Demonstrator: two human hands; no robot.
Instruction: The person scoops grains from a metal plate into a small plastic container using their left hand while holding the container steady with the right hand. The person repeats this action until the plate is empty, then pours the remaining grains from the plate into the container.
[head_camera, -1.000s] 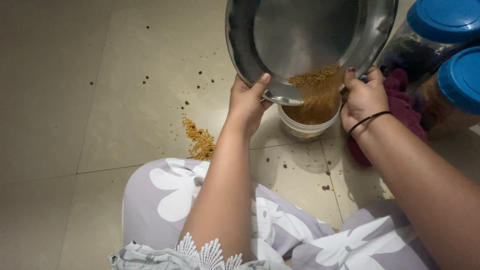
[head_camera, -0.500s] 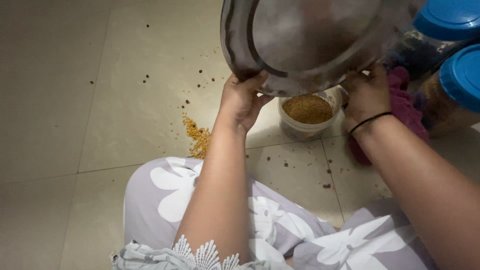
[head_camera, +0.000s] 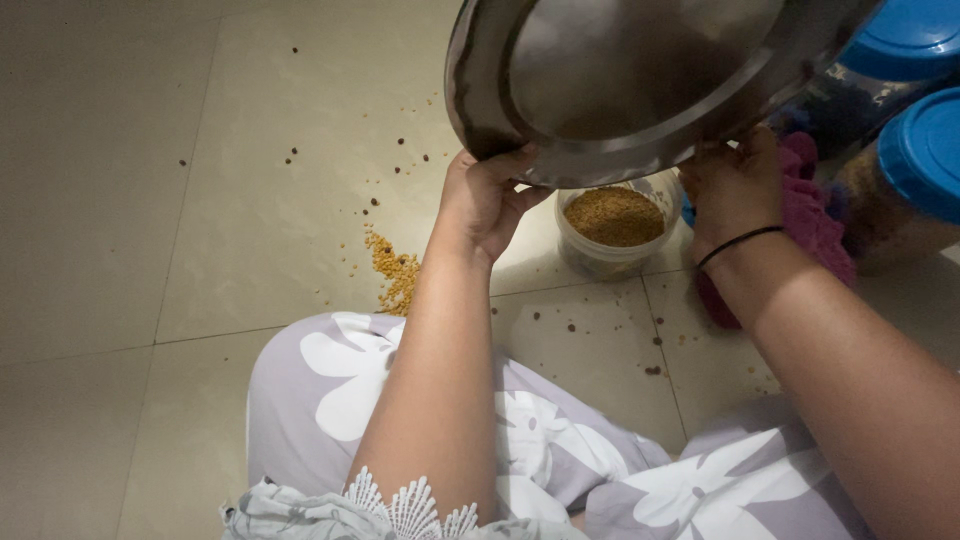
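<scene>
1. Steel plate (head_camera: 620, 80): I hold it steeply tilted just above the small plastic tub (head_camera: 612, 262), which serves as the landmark for every entry below. The face turned toward me shows no seed.
2. Left hand (head_camera: 485, 200): closed on the plate's lower rim, on the near-left side of the tub, thumb over the edge and fingers behind.
3. Right hand (head_camera: 735, 190): gripping the rim on the right side of the tub; the fingers are hidden behind the plate, so how tightly they curl I cannot tell.
4. Tub contents: brown seed (head_camera: 612, 215) lies in a level bed near the top. By my reading the pouring is done or nearly so.
5. Spilled seed (head_camera: 398, 275): a small heap on the floor (head_camera: 120, 200) left of the tub, with loose dark grains scattered around it. These remain outside the tub.
6. Two blue-lidded jars (head_camera: 915, 150): standing right of the tub, lids on, with a magenta cloth (head_camera: 815, 225) between them and the tub.
</scene>
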